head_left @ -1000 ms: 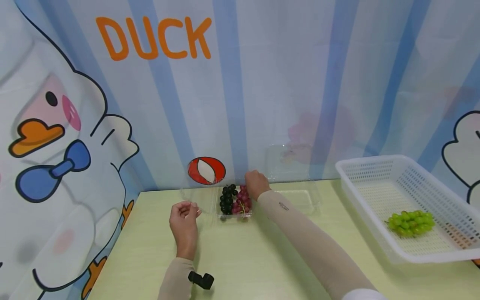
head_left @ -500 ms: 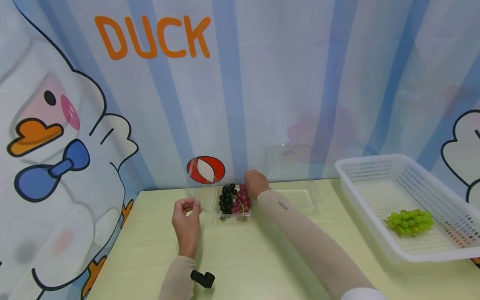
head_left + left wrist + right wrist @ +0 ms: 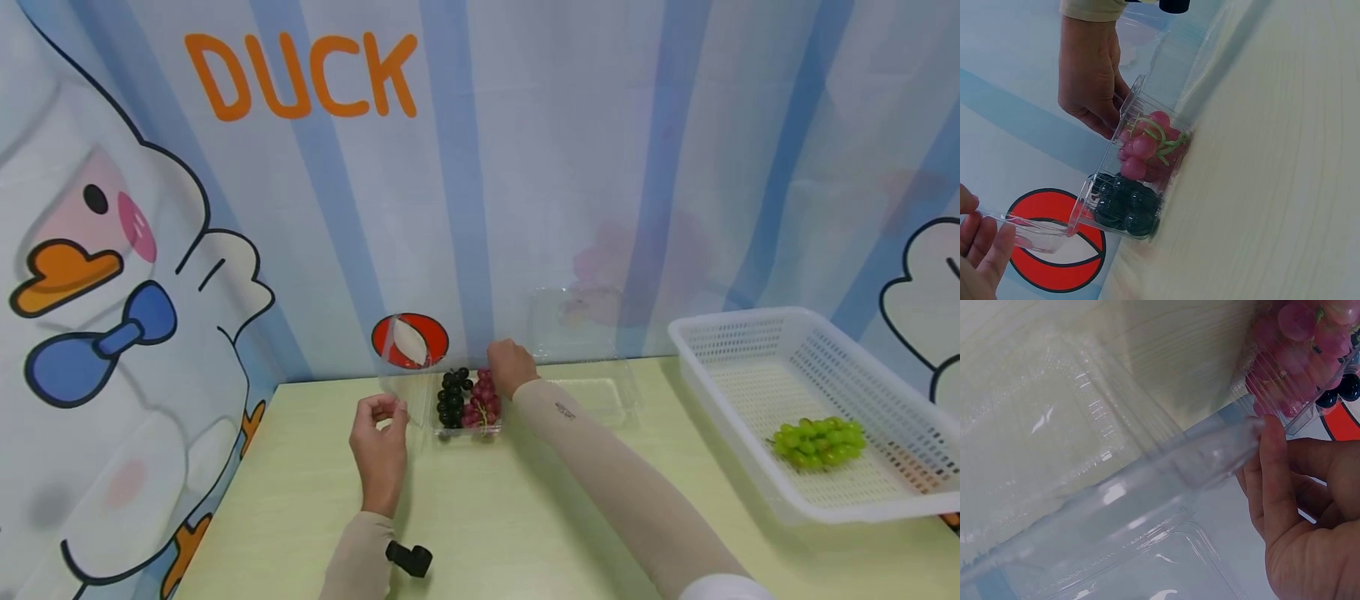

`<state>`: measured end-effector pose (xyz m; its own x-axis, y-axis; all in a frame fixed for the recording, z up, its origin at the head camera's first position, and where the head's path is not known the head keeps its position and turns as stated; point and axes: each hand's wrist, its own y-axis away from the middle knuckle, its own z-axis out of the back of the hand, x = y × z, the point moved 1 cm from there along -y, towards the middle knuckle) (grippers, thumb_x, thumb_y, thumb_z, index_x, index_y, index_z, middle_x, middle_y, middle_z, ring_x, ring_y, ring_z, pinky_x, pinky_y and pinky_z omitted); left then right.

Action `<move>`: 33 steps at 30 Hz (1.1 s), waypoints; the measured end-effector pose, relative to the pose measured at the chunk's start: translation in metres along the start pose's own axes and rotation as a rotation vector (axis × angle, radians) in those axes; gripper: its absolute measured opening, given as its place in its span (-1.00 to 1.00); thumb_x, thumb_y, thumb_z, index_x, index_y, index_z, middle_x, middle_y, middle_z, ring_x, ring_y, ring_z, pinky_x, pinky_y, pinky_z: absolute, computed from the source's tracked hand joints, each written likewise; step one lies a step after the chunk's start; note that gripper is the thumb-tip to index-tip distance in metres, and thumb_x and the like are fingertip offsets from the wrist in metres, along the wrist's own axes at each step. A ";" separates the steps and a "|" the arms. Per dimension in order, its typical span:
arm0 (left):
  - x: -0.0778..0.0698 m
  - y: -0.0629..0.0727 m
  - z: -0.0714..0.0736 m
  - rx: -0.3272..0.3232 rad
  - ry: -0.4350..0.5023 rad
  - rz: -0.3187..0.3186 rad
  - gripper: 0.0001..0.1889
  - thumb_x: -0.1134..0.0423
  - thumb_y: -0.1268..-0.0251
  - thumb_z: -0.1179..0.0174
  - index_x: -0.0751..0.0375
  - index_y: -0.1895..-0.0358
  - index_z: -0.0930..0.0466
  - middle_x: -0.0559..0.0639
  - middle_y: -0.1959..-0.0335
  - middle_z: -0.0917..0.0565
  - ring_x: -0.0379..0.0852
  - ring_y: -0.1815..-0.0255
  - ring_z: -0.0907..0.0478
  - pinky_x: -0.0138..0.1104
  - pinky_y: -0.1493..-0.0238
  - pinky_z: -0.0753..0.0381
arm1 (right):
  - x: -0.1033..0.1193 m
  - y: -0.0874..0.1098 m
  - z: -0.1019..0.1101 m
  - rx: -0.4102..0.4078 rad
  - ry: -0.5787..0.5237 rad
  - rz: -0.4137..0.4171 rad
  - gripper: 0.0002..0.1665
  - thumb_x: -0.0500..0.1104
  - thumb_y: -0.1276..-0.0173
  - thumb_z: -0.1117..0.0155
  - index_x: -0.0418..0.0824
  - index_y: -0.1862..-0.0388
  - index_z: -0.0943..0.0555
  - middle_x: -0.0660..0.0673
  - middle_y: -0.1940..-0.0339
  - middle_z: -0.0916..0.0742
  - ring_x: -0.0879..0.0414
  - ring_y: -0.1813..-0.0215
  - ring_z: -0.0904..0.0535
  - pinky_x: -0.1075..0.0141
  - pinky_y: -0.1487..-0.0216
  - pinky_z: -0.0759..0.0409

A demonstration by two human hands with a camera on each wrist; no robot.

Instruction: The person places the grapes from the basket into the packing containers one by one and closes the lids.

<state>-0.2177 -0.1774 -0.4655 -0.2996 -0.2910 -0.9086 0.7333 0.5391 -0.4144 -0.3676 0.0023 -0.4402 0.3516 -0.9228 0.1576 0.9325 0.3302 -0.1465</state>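
A clear plastic clamshell box point(image 3: 467, 431) stands near the back wall, holding black grapes point(image 3: 451, 400) on the left and red grapes point(image 3: 482, 402) on the right. Its transparent lid point(image 3: 1038, 231) is hinged on the left side and tilted up from the table. My left hand point(image 3: 380, 450) pinches the lid's free edge between thumb and fingers. At the box's back right corner, my right hand point(image 3: 513, 367) grips the rim; its fingertips are hidden in the head view. In the left wrist view, the right hand point(image 3: 1088, 78) bends down over that end of the box.
A second clear clamshell point(image 3: 603, 396) stands open and unfilled right of the first, partly behind my right forearm. Further right, a white perforated basket point(image 3: 738, 450) holds green grapes point(image 3: 820, 443). A duck-printed curtain point(image 3: 555, 167) rises directly behind the pale table point(image 3: 480, 517).
My left hand has shifted a little to the right, raising the lid and tilting it more steeply. The right hand stays at the box's corner.
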 end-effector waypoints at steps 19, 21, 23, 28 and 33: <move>0.000 0.006 -0.003 0.083 -0.126 -0.067 -0.88 0.31 -0.42 -0.29 0.21 0.11 -0.57 0.04 0.17 -0.63 -0.15 0.12 -0.58 -0.60 0.21 -0.59 | -0.001 0.003 0.004 -0.019 -0.044 0.006 -0.86 -0.39 -0.46 -0.24 -0.34 0.21 -0.75 -0.22 0.32 -0.79 -0.02 0.35 -0.75 0.19 0.35 -0.73; 0.001 0.006 -0.004 0.096 -0.138 -0.070 -0.88 0.30 -0.42 -0.29 0.21 0.10 -0.57 0.03 0.16 -0.63 -0.16 0.12 -0.58 -0.61 0.19 -0.59 | -0.001 0.003 0.004 -0.019 -0.047 0.004 -0.85 -0.39 -0.46 -0.24 -0.34 0.21 -0.75 -0.22 0.31 -0.79 -0.03 0.35 -0.75 0.18 0.35 -0.73; 0.001 0.007 -0.005 0.104 -0.147 -0.078 -0.88 0.30 -0.42 -0.29 0.21 0.10 -0.58 0.03 0.15 -0.63 -0.15 0.11 -0.58 -0.61 0.18 -0.59 | -0.001 0.003 0.004 -0.019 -0.049 0.001 -0.85 -0.39 -0.46 -0.24 -0.35 0.21 -0.75 -0.23 0.32 -0.79 -0.03 0.35 -0.75 0.18 0.35 -0.73; 0.002 0.009 -0.006 0.118 -0.170 -0.105 -0.88 0.30 -0.40 -0.31 0.20 0.11 -0.60 0.01 0.13 -0.63 -0.15 0.11 -0.59 -0.54 0.15 -0.63 | -0.001 0.001 0.002 -0.015 -0.051 -0.008 -0.84 -0.39 -0.46 -0.23 -0.35 0.22 -0.76 -0.23 0.32 -0.80 -0.02 0.37 -0.75 0.19 0.36 -0.73; 0.003 0.010 -0.008 0.138 -0.206 -0.102 -0.88 0.32 -0.39 -0.32 0.22 0.10 -0.60 0.01 0.12 -0.64 -0.14 0.10 -0.59 -0.34 0.10 -0.71 | -0.002 0.000 0.001 -0.016 -0.051 -0.015 -0.84 -0.38 -0.47 -0.23 -0.35 0.23 -0.76 -0.22 0.34 -0.80 -0.01 0.38 -0.75 0.20 0.38 -0.72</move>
<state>-0.2158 -0.1666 -0.4727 -0.2560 -0.5009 -0.8268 0.7864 0.3895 -0.4795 -0.3684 0.0043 -0.4398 0.3421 -0.9160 0.2097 0.9362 0.3132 -0.1595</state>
